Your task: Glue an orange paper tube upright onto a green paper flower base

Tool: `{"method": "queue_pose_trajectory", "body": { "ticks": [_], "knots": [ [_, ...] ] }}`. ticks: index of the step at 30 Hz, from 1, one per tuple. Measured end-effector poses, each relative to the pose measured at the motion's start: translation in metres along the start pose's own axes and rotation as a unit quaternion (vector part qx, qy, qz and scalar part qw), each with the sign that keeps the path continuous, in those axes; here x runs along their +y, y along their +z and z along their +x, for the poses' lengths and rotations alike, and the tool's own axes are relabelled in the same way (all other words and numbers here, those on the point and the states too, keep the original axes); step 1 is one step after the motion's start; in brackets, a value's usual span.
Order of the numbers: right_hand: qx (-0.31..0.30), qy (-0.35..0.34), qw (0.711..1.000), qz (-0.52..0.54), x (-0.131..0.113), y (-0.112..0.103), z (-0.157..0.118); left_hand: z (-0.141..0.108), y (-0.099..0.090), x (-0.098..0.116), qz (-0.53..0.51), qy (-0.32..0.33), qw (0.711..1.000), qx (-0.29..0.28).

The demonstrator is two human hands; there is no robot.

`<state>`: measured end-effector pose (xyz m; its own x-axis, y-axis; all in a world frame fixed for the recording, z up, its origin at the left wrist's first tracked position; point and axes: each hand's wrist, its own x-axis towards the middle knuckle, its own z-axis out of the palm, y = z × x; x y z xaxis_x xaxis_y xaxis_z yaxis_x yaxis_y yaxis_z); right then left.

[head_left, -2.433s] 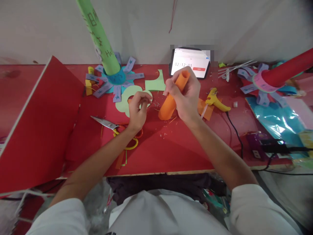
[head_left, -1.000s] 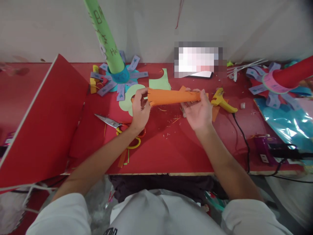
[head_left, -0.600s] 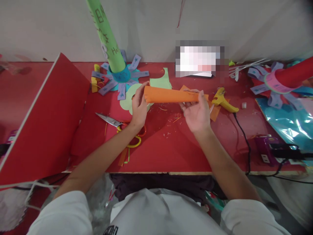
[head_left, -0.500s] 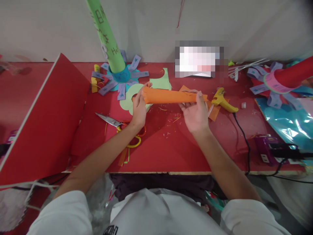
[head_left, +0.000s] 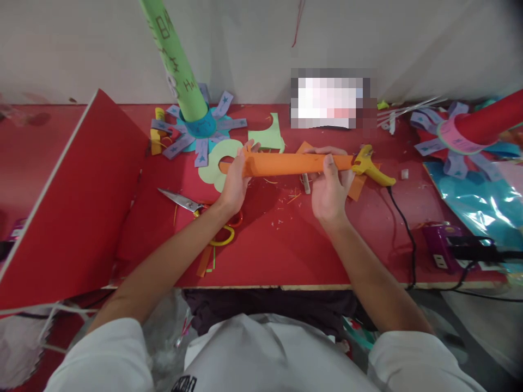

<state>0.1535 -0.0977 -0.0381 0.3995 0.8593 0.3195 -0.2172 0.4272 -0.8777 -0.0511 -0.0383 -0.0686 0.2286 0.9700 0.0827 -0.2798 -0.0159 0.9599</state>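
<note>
A long strip of orange paper (head_left: 281, 164), which looks rolled or curved, is held level above the red table. At its left end, my left hand (head_left: 236, 177) is closed on it. My right hand (head_left: 330, 188) grips it near the right end, thumb in front and fingers behind. Beyond the left hand lies a pale green flower-shaped paper (head_left: 208, 167) with a hole in it. A yellow glue gun (head_left: 373, 169) lies just right of the right hand. Scissors with red and yellow handles (head_left: 192, 206) rest by my left forearm.
A green paper tube (head_left: 180, 65) on a blue base with purple strips stands at the back left. A red board (head_left: 73, 207) leans at the left. At the right are a red tube (head_left: 490, 122), a blue plastic packet (head_left: 469, 201) and a purple power box (head_left: 441, 247) with cables.
My right hand has shifted its hold on the orange paper, with the thumb now lying across its front. The paper has turned a little and its right end shows further past the hand.
</note>
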Motion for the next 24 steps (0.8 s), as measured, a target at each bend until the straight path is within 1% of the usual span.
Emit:
{"method": "queue_pose_trajectory", "body": {
  "ticks": [2, 4, 7, 10, 12, 15, 19, 22, 24],
  "knots": [
    [-0.009, -0.023, 1.0, -0.01, -0.004, 0.001, 0.0, 0.001, -0.002, -0.005, 0.018, -0.009, 1.0, -0.022],
    [-0.012, -0.043, 0.999, -0.03, -0.008, 0.004, -0.002, 0.004, -0.006, -0.014, 0.03, -0.003, 0.999, -0.033],
    [-0.014, -0.057, 0.995, -0.077, -0.015, 0.006, -0.008, 0.01, -0.013, -0.029, 0.031, 0.02, 0.999, -0.029],
    [-0.035, -0.059, 0.991, -0.112, -0.021, 0.007, -0.016, 0.014, -0.016, -0.037, 0.035, 0.033, 0.998, -0.027],
    [-0.051, -0.059, 0.989, -0.128, -0.022, 0.007, -0.021, 0.014, -0.016, -0.036, 0.044, 0.037, 0.998, -0.026],
    [-0.074, -0.065, 0.985, -0.145, -0.02, 0.005, -0.028, 0.011, -0.014, -0.028, 0.055, 0.039, 0.997, -0.022],
    [-0.136, -0.105, 0.972, -0.16, -0.013, 0.001, -0.03, 0.007, -0.01, -0.016, 0.065, 0.039, 0.997, -0.021],
    [-0.171, -0.131, 0.962, -0.171, -0.01, -0.001, -0.028, 0.005, -0.008, -0.01, 0.097, 0.07, 0.993, -0.013],
    [-0.188, -0.134, 0.957, -0.174, -0.01, 0.0, -0.027, 0.004, -0.006, -0.007, 0.126, 0.101, 0.987, -0.009]
  ]
}}
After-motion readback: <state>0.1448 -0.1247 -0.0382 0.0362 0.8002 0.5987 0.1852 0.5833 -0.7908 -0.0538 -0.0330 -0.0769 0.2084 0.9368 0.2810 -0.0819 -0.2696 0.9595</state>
